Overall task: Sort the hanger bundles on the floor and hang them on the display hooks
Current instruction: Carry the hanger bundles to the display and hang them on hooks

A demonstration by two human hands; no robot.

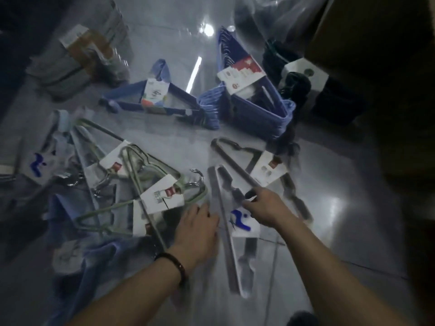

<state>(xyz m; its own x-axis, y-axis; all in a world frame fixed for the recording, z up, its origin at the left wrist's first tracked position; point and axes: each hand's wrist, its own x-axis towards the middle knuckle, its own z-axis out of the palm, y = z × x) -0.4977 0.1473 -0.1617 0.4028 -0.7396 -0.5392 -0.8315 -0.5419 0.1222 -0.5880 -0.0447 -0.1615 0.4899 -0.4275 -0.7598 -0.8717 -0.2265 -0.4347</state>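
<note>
Curling right hand (264, 209) fingers (250, 204) grip the grey hanger bundle (226, 245).

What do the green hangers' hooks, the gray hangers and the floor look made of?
Hanger hooks: bright mirror-like glints, likely chromed metal. Gray hangers: dull, no shine, perhaps flocked plastic; blur leaves it open. Floor: hard and glossy, reflecting ceiling lights, probably polished tile.

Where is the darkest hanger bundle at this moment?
In the head view, the dark hanger bundle is at the upper right, between the larger blue hanger bundle and the cardboard box.
</note>
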